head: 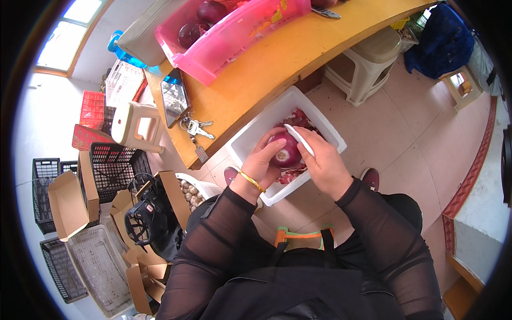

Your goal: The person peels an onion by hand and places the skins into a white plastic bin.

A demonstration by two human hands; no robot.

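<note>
My left hand point(260, 164), with a gold bangle at the wrist, is closed around a red onion point(285, 154), its pale root end facing up. My right hand point(322, 160) grips a flat white implement point(301, 140), perhaps a knife handle, against the onion's right side; whether it has a blade cannot be seen. Both hands are over a white foam box point(250, 134) on the floor, in which reddish-purple onion skins point(294, 176) lie.
A wooden table point(256, 80) bears a pink plastic basket point(216, 60) of red onions, a phone point(175, 98) and keys point(196, 128). A beige stool point(362, 60) stands beneath its edge. Garlic in a white basket point(212, 188), cardboard boxes point(68, 204) and black crates point(116, 168) are at left.
</note>
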